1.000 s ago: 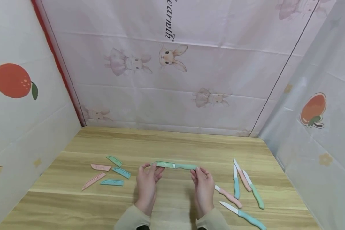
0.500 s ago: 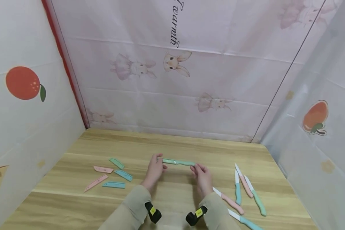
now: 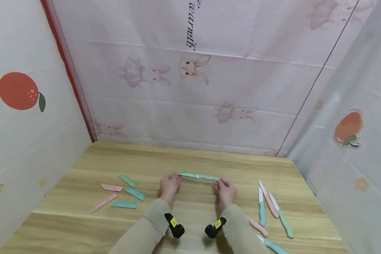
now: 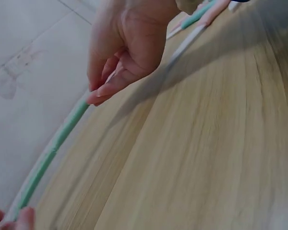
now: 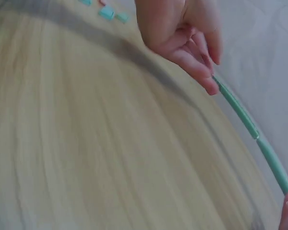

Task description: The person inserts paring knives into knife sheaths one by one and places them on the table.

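A light green paring knife [image 3: 208, 177], its blade inside a green sheath [image 3: 188, 174], is held level above the table between both hands. My left hand [image 3: 170, 184] pinches the sheath's tip end with thumb and fingers; in the right wrist view this left hand [image 5: 175, 33] leaves most of the sheath uncovered. The right hand [image 3: 227, 190] pinches the butt of the handle, as the left wrist view also shows for the right hand [image 4: 129, 43]. A thin strip of white blade shows between sheath and handle.
Loose sheaths lie at left: green [image 3: 127, 180], pink [image 3: 112, 187] and blue [image 3: 124, 204]. Several bare knives lie at right, among them blue [image 3: 262, 211], pink [image 3: 271, 204] and green [image 3: 284, 222]. A printed curtain [image 3: 165, 116] stands behind the wooden table [image 3: 114, 229].
Both hands have reached farther forward over the last second, carrying the sheathed knife. Since half a second ago the left hand has drawn back toward the sheath's tip, uncovering more of it.
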A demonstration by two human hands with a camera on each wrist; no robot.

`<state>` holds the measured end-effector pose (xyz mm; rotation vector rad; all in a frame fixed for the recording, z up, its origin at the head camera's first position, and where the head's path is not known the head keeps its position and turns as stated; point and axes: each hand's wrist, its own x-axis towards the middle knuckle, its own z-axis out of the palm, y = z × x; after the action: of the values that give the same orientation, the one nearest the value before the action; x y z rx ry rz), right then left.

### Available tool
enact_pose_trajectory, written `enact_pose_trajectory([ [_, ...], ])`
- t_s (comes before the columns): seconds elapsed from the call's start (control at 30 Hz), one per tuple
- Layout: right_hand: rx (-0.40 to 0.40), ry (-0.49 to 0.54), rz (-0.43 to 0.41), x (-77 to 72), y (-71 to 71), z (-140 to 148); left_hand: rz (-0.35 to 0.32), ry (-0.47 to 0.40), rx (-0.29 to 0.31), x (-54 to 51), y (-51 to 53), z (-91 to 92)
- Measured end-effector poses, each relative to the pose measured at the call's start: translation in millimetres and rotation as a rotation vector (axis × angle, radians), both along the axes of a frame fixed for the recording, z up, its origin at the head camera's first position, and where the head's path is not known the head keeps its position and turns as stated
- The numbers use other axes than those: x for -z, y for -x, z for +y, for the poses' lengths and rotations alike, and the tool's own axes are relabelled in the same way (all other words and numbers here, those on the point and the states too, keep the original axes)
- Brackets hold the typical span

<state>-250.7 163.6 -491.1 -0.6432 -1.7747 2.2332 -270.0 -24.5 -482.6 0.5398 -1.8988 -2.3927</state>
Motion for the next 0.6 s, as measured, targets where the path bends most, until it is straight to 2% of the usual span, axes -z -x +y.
enact_pose_trajectory([
  [0.1,-0.063,-0.009,-0.026,2.4,2.3,2,-0.032,0.0,0.131,1.4,2.4,-1.9],
  [0.23,-0.172,-0.044,-0.086,2.3,3.9,4,-0.078,-0.042,0.27,3.4,4.3,-4.9],
  [0.37,-0.26,-0.083,-0.128,2.6,5.2,3,-0.134,-0.02,0.36,5.8,4.7,-7.9],
  [0.6,-0.358,-0.098,-0.116,2.8,7.6,6,-0.159,0.163,0.556,3.0,5.0,-12.5],
])
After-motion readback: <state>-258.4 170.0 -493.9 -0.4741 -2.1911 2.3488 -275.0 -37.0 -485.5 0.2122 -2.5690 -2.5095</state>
